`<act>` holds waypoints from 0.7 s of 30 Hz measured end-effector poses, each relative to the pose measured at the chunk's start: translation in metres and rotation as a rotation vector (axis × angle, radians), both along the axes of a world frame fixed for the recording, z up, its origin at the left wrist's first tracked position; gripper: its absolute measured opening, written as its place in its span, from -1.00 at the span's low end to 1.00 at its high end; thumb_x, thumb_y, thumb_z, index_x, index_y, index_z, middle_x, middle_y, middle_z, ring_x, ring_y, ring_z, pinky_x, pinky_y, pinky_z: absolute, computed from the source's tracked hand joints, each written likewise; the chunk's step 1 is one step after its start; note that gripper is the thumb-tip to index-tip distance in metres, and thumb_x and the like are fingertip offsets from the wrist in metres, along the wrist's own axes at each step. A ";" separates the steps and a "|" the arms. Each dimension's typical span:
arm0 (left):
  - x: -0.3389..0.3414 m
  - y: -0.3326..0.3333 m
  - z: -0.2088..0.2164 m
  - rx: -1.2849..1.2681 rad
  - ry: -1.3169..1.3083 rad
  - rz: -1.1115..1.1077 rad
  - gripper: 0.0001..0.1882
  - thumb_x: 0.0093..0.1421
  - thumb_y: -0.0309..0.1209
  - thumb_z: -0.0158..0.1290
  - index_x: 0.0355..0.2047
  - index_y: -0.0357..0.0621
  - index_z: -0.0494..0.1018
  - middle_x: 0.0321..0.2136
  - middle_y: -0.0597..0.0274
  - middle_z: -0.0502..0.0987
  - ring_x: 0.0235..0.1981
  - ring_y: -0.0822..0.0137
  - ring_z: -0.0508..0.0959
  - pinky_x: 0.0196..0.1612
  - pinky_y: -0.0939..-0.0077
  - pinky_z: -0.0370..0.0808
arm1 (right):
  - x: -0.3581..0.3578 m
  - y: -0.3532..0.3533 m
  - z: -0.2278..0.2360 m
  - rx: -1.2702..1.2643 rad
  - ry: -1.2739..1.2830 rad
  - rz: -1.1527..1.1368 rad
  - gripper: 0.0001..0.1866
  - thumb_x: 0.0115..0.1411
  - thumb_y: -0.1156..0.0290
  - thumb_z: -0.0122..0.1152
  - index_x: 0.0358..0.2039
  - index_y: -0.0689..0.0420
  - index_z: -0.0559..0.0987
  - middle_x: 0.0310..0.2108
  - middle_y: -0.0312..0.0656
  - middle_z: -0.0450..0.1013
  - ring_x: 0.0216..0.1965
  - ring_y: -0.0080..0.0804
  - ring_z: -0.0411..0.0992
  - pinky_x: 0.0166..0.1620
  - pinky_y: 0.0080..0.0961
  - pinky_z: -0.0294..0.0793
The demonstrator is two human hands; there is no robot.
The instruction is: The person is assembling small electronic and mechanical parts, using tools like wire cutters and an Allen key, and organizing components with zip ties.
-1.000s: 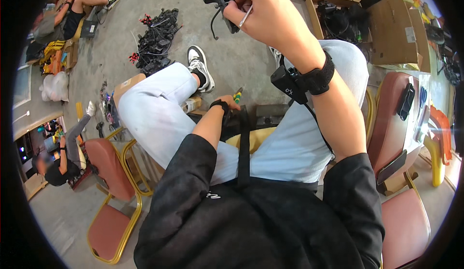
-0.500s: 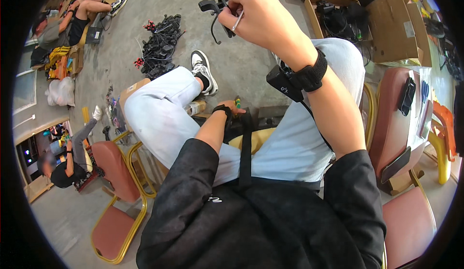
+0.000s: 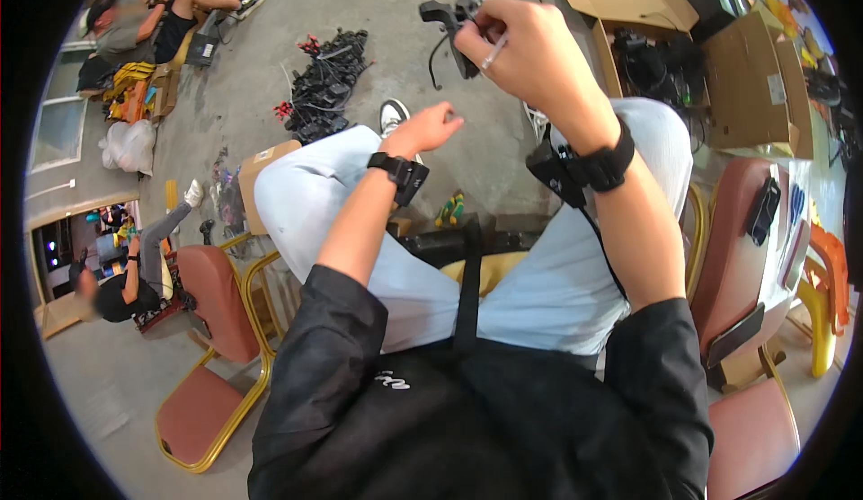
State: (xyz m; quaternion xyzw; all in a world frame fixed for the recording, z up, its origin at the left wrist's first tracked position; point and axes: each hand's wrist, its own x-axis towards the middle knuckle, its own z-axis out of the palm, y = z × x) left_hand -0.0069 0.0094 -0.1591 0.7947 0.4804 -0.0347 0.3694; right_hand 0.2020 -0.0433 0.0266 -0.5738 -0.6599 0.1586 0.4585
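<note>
Right-hand fingers (image 3: 470, 44) pinch tightly on an angular black part (image 3: 452, 24) with a blunt, projecting arm and a thin, hooked black cable (image 3: 432, 66), held above the grey floor (image 3: 395, 15); the empty left hand (image 3: 420, 132) is half open nearby

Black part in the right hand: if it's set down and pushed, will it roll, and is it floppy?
The black part will probably catch or tip rather than roll, given its irregular, jutting shape. Its body looks like stiff molded material, so it should hold its form. The thin cable hanging in a curve beneath it seems flexible and might snag.
</note>
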 end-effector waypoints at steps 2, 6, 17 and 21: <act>0.012 0.012 0.084 0.122 -0.129 0.078 -0.64 0.17 -0.16 -0.02 -0.32 -0.26 0.49 -0.37 -0.08 0.55 -0.30 -0.01 0.55 -0.24 0.22 0.45 | 0.000 -0.004 0.003 0.046 0.155 -0.063 -0.78 0.00 0.35 0.21 -0.53 0.28 0.53 -0.70 -0.11 0.42 -0.68 -0.40 0.37 -0.49 -0.52 0.39; 0.010 -0.002 0.191 0.472 0.112 0.242 -0.69 0.16 -0.25 0.02 -0.43 -0.31 0.48 -0.56 0.02 0.51 -0.45 0.13 0.52 -0.35 0.34 0.42 | -0.002 -0.013 0.019 0.052 0.252 -0.115 -0.82 -0.02 0.42 0.19 -0.59 0.28 0.49 -0.70 -0.08 0.40 -0.68 -0.31 0.36 -0.51 -0.49 0.37; 0.015 -0.030 0.191 0.605 -0.837 0.030 -0.71 0.07 -0.70 0.05 -0.16 -0.26 0.41 -0.29 0.16 0.48 -0.36 0.40 0.55 -0.27 0.57 0.48 | -0.020 -0.012 0.012 0.030 0.006 -0.050 -0.80 -0.07 0.40 0.25 -0.64 0.22 0.44 -0.68 -0.14 0.37 -0.67 -0.28 0.36 -0.56 -0.44 0.34; 0.016 -0.031 0.192 0.675 -0.829 -0.002 -0.72 0.03 -0.71 0.08 -0.21 -0.25 0.44 -0.35 0.15 0.50 -0.39 0.34 0.55 -0.30 0.55 0.47 | -0.030 -0.018 0.008 0.003 -0.039 -0.003 -0.81 -0.08 0.38 0.24 -0.63 0.20 0.45 -0.69 -0.17 0.36 -0.68 -0.29 0.35 -0.57 -0.43 0.34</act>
